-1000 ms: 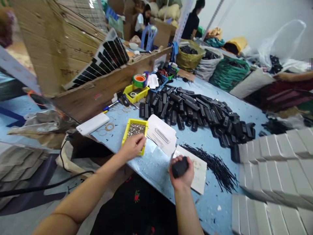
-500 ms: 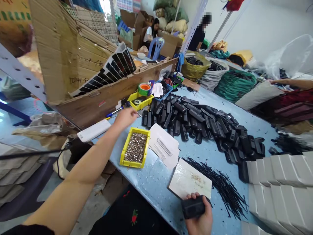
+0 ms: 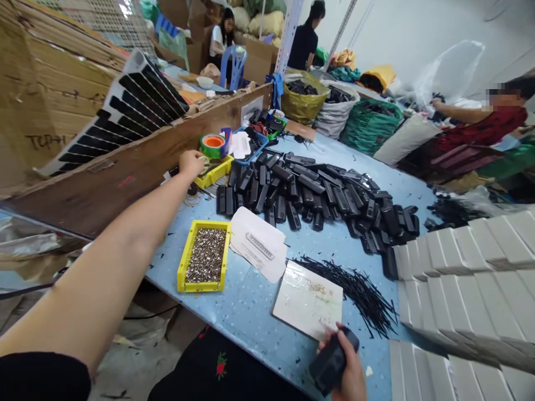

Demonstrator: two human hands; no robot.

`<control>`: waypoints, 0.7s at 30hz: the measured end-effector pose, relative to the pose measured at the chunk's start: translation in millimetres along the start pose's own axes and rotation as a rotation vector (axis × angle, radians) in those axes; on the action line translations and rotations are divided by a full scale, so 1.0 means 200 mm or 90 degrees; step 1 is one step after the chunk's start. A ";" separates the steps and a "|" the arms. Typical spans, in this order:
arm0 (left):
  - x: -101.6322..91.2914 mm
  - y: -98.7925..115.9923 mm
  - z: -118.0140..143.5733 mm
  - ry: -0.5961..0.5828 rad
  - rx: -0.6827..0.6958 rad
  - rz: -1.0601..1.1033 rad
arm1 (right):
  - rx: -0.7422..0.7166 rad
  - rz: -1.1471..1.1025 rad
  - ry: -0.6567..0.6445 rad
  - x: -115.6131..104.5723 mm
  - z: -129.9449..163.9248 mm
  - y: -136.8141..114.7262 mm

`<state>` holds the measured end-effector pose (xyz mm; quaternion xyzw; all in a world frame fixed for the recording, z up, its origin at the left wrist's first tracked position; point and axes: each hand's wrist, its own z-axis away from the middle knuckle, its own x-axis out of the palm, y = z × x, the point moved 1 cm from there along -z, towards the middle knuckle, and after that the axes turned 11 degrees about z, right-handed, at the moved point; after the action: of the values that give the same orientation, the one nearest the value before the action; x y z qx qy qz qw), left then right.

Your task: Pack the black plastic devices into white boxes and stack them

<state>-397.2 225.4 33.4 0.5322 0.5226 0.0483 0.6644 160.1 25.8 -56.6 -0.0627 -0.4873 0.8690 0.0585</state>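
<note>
My left hand reaches over the left end of a small yellow tray, its fingers closed around something pale that I cannot make out. A roll of green and orange tape lies at that tray, just beyond the fingers. Low on the right, my right hand grips a black plastic case, tilted beside a white board. Nearer to me stands a yellow bin filled with small shiny metal pieces. Printed white cards lie to its right.
A large heap of black plastic cases spreads across the blue table. Thin black strips lie right of the board. Stacked white boxes line the right side; a wooden partition borders the left. Other people sit or stand beyond.
The view has swung right, bringing a person in red into sight. My left hand has moved from beside the pens to the small yellow tray. My right hand still grips the black case, now tilted more.
</note>
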 end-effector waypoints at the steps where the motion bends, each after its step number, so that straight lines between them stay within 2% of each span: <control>1: -0.05 0.03 0.00 0.010 0.003 0.033 | 0.020 0.065 0.001 0.04 -0.01 -0.04; 2: -0.10 0.06 0.02 0.019 0.004 0.087 | 0.031 0.136 0.004 0.09 -0.03 -0.08; 4: -0.19 0.12 0.11 0.023 0.001 0.217 | -0.017 0.277 0.010 0.20 -0.10 -0.14; 6: -0.24 0.16 0.31 -0.010 -0.008 0.347 | -0.113 0.387 0.040 0.30 -0.16 -0.20; 7: -0.24 0.18 0.45 -0.043 -0.016 0.391 | -0.170 0.419 0.064 0.34 -0.19 -0.22; 9: -0.17 0.20 0.82 -0.159 -0.060 0.555 | -0.285 0.414 0.100 0.39 -0.18 -0.25; 11: -0.06 0.22 1.25 -0.296 -0.135 0.678 | -0.366 0.333 0.058 0.40 -0.10 -0.26; 12: 0.00 0.23 1.46 -0.359 -0.180 0.724 | -0.372 0.284 -0.005 0.38 -0.03 -0.26; 14: 0.08 0.24 1.83 -0.450 -0.284 0.780 | -0.318 0.228 -0.171 0.32 0.11 -0.25; 16: 0.14 0.24 2.06 -0.515 -0.373 0.792 | -0.230 0.238 -0.268 0.21 0.23 -0.22; 17: 0.15 0.23 2.14 -0.546 -0.404 0.777 | -0.187 0.251 -0.268 0.13 0.27 -0.20; 19: 0.18 0.21 2.23 -0.624 -0.437 0.718 | -0.121 0.217 -0.190 -0.03 0.32 -0.14; 21: 0.20 0.18 2.31 -0.701 -0.444 0.664 | -0.084 0.067 -0.085 -0.15 0.34 -0.06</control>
<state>-15.6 -37.5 -16.7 0.4175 -0.2349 0.2416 0.8439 178.0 -29.8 -10.2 -0.0341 -0.5420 0.8393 -0.0238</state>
